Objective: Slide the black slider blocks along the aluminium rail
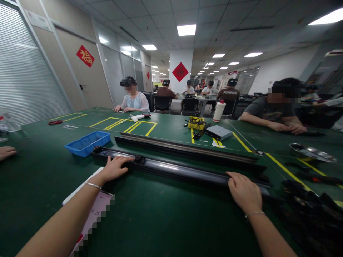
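Observation:
A long black rail [174, 169] with a shiny grooved top lies across the green table in front of me. My left hand [115, 169] rests over its left part with fingers stretched out, the fingertips at a small black fitting [138, 159] on the rail. Whether they press on the fitting is unclear. Toward the right end, my right hand [245, 191] has its fingers bent over the rail, with the thumb hidden. Another black fitting [98, 149] sits at the rail's left end. Just behind lies a second long black rail [187, 151], roughly parallel.
A blue tray [88, 143] stands beyond the left end. A phone [93, 217] lies under my left forearm. Black bags [308, 214] crowd the right side near a metal dish [312, 152]. Farther back are a grey box [218, 132], a yellow cable basket [196, 123] and seated people.

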A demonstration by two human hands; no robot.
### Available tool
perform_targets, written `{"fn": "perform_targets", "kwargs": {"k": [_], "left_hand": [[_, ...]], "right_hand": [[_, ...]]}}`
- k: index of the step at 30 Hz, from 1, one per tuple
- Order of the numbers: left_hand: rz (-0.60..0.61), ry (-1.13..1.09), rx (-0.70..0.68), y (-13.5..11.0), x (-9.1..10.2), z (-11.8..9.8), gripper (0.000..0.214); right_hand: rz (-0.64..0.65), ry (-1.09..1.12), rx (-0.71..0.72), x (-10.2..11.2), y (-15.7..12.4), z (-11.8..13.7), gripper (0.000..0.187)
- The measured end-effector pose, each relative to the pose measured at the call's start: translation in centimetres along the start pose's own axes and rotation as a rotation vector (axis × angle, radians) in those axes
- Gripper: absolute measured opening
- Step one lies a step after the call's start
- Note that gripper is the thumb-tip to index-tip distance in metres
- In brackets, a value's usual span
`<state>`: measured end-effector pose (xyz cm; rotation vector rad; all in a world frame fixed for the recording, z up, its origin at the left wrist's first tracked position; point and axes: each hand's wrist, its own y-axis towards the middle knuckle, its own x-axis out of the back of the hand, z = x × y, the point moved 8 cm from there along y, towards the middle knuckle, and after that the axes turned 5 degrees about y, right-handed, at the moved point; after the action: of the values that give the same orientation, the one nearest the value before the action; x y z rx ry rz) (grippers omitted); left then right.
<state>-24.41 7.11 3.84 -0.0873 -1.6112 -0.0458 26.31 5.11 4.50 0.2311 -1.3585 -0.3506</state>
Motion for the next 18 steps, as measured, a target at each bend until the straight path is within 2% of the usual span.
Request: {"fn": "perform_targets", "kwargs": {"k": [4, 12, 18], "left_hand": [[0.044, 0.016, -0.029, 0.2, 0.1, -0.7, 0.062], [0.207, 0.044, -0.129, 0.4, 1.1, -1.9, 0.066], [0.235, 0.043, -0.154, 0.5, 1.5, -2.4, 0.068]], "right_hand": [[0.007, -0.007, 0.013, -0.1, 0.1, 0.0, 0.044], [0.029, 0.014, 0.0, -0.2, 0.5, -0.4, 0.043], [0.088, 0.01, -0.012, -0.5, 0.6, -0.7, 0.046]]}}
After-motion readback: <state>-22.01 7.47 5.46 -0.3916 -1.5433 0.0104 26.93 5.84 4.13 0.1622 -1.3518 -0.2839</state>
